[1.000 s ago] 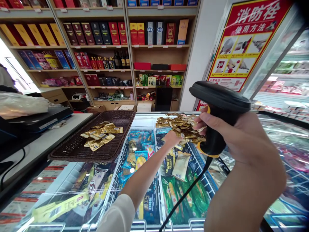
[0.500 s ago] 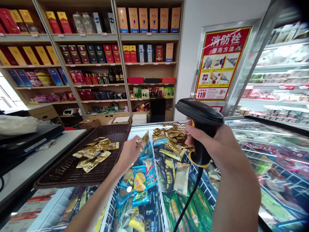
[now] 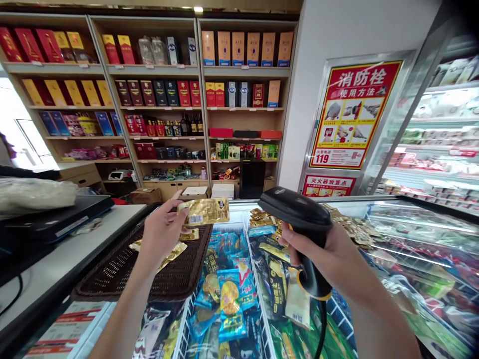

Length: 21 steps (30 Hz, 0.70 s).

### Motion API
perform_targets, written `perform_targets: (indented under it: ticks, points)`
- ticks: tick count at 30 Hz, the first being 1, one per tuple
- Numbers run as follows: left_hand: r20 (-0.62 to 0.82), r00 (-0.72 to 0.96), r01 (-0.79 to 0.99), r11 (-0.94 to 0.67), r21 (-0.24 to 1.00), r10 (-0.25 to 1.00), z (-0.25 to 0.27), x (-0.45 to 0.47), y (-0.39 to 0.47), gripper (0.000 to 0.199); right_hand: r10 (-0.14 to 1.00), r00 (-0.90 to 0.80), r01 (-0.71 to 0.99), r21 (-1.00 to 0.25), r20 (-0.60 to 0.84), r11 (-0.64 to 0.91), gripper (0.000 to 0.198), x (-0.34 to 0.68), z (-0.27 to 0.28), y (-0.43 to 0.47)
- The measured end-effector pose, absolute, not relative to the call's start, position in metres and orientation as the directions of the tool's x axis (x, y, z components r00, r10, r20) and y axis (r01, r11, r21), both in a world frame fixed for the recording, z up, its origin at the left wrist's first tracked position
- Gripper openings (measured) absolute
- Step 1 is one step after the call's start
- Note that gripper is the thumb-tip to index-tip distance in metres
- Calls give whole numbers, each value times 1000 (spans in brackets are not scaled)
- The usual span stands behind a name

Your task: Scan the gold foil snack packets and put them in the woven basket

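My left hand (image 3: 161, 230) holds a gold snack packet (image 3: 204, 211) up by its left end, its white barcode label facing me. My right hand (image 3: 329, 257) grips a black barcode scanner (image 3: 299, 219) with a yellow ring and a black cable, its head turned toward the packet. Below the left hand a dark woven tray (image 3: 179, 279) carries a few gold packets (image 3: 172, 252). A pile of more gold packets (image 3: 348, 227) lies on the freezer's glass lid behind the scanner.
A chest freezer (image 3: 239, 299) full of bagged ice creams lies under both hands. A white counter (image 3: 56, 259) with a black till device (image 3: 48, 219) stands on the left. Shelves of boxed goods (image 3: 179, 94) line the back wall; a glass-door fridge (image 3: 437, 139) is on the right.
My left hand picked a gold packet from the pile on the freezer and lifted it toward me, turning its label up. The scanner came lower and closer to the packet.
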<state>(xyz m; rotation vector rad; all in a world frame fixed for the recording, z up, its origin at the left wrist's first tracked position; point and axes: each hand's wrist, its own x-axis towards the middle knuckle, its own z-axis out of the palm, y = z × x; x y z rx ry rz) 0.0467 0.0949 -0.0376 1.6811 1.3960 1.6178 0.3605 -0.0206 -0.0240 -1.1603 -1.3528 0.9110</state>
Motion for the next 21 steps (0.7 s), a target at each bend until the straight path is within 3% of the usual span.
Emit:
perform_targets:
  ticks: [5, 13, 21]
  points:
    - [396, -269, 197, -353, 915, 878, -31, 52, 90, 51, 976, -20, 134, -967, 215, 216, 48, 355, -26, -18]
    - [466, -302, 269, -395, 878, 832, -50, 39, 108, 47, 981, -33, 91, -977, 192, 195, 50, 354, -27, -18]
    - [419, -304, 159, -388, 908, 856, -53, 46, 117, 47, 974, -141, 86, -978, 175, 188, 43, 345, -27, -28]
